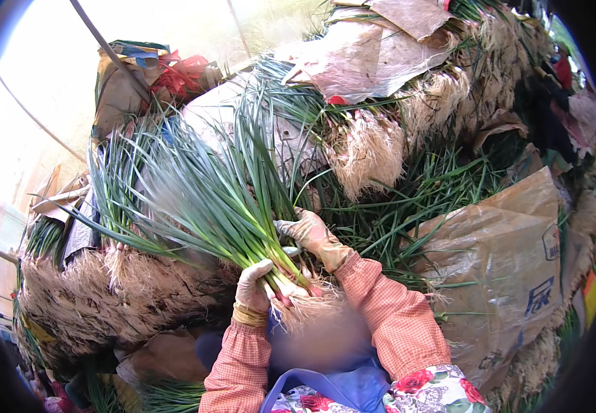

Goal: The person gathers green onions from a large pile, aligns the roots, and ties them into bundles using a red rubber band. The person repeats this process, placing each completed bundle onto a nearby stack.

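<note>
A bunch of scallions (pixel 269 248) with long green leaves, pale pink-white bases and stringy roots is held up over my lap. My left hand (pixel 254 290), in a pale, soiled glove, wraps the bunch low on its left side, just above the roots. On the right side my right hand (pixel 314 236), gloved likewise, has its thumb and fingers around stalks at the bunch's edge. Some of its fingers are hidden behind the stems. The leaves fan up and to the left, and the roots (pixel 308 307) hang towards my blue apron (pixel 329 384).
Stacked scallions with roots outward (pixel 122 284) line the left; another rooty bundle (pixel 367 149) lies ahead. Loose green leaves (pixel 432 196) are heaped at right, beside a brown printed sack (pixel 494 279). Sacking (pixel 375 57) covers the far pile. Red plastic strips (pixel 181 75) lie far left.
</note>
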Demonstrator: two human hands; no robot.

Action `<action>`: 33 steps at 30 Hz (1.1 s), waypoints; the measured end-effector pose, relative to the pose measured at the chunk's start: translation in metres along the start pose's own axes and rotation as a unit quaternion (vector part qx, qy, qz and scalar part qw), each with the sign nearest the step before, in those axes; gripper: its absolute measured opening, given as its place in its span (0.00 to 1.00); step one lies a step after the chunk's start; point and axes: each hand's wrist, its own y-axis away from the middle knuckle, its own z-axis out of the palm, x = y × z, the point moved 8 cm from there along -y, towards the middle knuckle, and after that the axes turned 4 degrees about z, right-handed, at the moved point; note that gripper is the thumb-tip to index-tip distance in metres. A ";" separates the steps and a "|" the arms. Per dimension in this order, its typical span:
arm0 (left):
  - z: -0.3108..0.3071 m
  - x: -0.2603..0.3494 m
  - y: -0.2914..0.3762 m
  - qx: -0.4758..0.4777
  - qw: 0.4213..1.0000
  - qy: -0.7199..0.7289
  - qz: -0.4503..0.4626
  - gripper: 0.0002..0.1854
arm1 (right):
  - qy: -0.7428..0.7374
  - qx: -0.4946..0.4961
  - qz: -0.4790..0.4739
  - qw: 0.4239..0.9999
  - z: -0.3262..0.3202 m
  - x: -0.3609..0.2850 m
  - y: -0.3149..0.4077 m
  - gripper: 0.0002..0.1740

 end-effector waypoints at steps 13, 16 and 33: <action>0.018 -0.007 0.003 -0.039 0.993 0.105 0.035 0.32 | -0.018 0.015 0.097 0.995 0.028 -0.031 0.042 0.08; 0.003 -0.006 0.001 0.028 0.991 0.119 0.061 0.33 | -0.090 0.082 0.005 0.992 0.006 -0.022 0.044 0.11; 0.000 -0.012 0.006 -0.053 0.984 0.167 0.033 0.33 | 0.378 0.152 0.169 0.897 -0.148 -0.014 0.103 0.29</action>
